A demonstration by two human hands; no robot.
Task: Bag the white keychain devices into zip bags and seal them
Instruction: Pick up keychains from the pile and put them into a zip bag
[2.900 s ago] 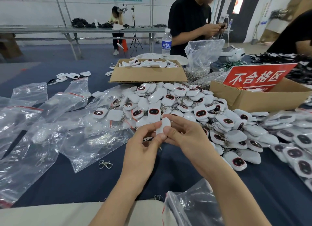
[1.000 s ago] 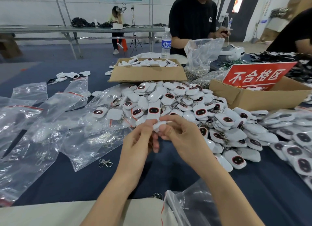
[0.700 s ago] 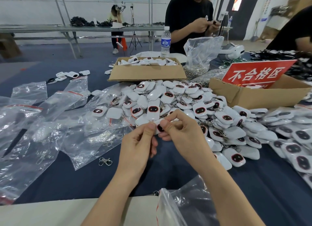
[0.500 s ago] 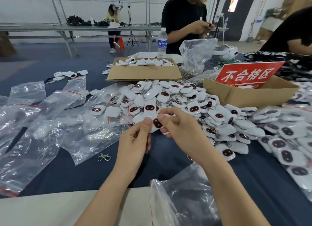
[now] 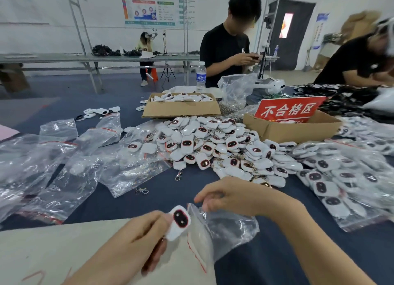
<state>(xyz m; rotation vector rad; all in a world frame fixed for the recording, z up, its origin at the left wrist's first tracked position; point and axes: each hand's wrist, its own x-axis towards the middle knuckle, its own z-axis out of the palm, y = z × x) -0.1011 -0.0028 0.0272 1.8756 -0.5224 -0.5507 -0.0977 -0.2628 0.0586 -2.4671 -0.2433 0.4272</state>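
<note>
My left hand (image 5: pixel 140 240) grips one white keychain device (image 5: pixel 178 221) with a dark red-rimmed face, low near the table's front edge. Right beside it, my right hand (image 5: pixel 230 196) pinches the upper edge of a clear zip bag (image 5: pixel 221 231) with a red seal line. The device touches the bag's mouth edge and is outside the bag. A big heap of the same white devices (image 5: pixel 213 148) lies in the middle of the blue table. Filled bags (image 5: pixel 341 174) are piled at the right.
Empty clear zip bags (image 5: pixel 70 167) spread over the left of the table. Two cardboard boxes (image 5: pixel 181 108) (image 5: pixel 292 131) stand behind the heap, one with a red sign (image 5: pixel 287 110). A loose metal clasp (image 5: pixel 141 191) lies on the cloth. Two people in black work at the far side.
Both hands dropped from the heap toward the front edge. My right hand let go of the device and took the zip bag; my left hand keeps the device, its face now up.
</note>
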